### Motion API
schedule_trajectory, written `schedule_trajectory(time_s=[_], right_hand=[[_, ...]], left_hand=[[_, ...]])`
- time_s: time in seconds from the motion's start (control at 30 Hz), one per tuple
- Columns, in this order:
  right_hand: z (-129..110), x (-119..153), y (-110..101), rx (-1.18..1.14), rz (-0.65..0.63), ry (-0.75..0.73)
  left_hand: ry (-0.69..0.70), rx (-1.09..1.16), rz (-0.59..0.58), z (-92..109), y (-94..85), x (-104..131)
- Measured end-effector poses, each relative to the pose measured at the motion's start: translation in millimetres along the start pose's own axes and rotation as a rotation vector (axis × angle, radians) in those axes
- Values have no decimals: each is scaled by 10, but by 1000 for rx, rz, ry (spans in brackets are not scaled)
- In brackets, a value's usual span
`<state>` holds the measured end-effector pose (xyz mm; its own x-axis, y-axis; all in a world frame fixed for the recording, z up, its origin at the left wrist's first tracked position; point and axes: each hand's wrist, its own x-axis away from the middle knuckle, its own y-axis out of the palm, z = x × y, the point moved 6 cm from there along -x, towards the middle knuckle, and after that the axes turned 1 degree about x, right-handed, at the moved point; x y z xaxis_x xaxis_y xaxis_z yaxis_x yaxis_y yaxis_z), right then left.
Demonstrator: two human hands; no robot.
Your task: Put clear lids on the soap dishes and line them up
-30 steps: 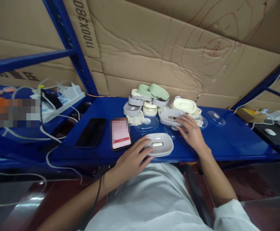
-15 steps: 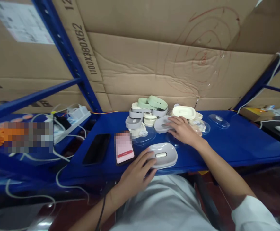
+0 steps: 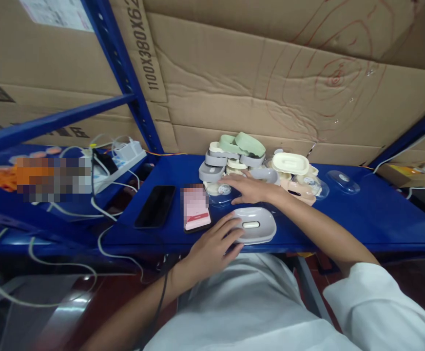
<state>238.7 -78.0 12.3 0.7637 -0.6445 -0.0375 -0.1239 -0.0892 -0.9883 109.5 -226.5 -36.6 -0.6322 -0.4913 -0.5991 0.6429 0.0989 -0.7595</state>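
Note:
A grey oval dish (image 3: 259, 227) with a pale insert in its middle sits at the table's front edge. My left hand (image 3: 218, 243) rests on the dish's left side, its fingers spread. Farther back, my right hand (image 3: 251, 189) reaches leftward, fingers apart, over a clear lid (image 3: 220, 199) and beside the stacked parts. Another grey dish (image 3: 265, 175) lies just behind that hand, partly hidden by it. Green rings (image 3: 249, 144) top the pile, with grey rings (image 3: 212, 171) below. A cream dish (image 3: 290, 164) lies to the right, above a peach part (image 3: 300, 192).
A dark phone (image 3: 156, 206) and a phone with a lit pink screen (image 3: 197, 209) lie on the blue table (image 3: 366, 219) at left. A clear lid (image 3: 343, 182) is at right. Cables and a power strip (image 3: 128, 158) stand left, cardboard behind.
My right hand has moved left, off the rear grey dish, toward the clear lid beside the stack. My left hand stays at the front dish. The camera view has shifted.

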Motion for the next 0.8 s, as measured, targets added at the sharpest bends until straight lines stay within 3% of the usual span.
schedule_trajectory(time_s=[0.17, 0.37, 0.5, 0.57, 0.67, 0.73, 0.8], right_hand=[[6, 121, -96, -131, 151, -29], [78, 21, 120, -71, -40, 24], [49, -8, -68, -78, 92, -31], [14, 188, -252, -69, 220, -32], [-56, 759, -436, -55, 402, 59], [-131, 1183, -405, -50, 459, 154], [-244, 1489, -245, -54, 425, 197]], left_hand=[[21, 24, 45, 13, -26, -26], [35, 23, 49, 16, -26, -39], [-6, 10, 44, -5, -7, -5], [-57, 15, 39, -32, 4, 16], [-148, 97, 99, -91, -21, 42], [-195, 177, 163, -130, -48, 53], [-217, 218, 183, -150, -51, 54]])
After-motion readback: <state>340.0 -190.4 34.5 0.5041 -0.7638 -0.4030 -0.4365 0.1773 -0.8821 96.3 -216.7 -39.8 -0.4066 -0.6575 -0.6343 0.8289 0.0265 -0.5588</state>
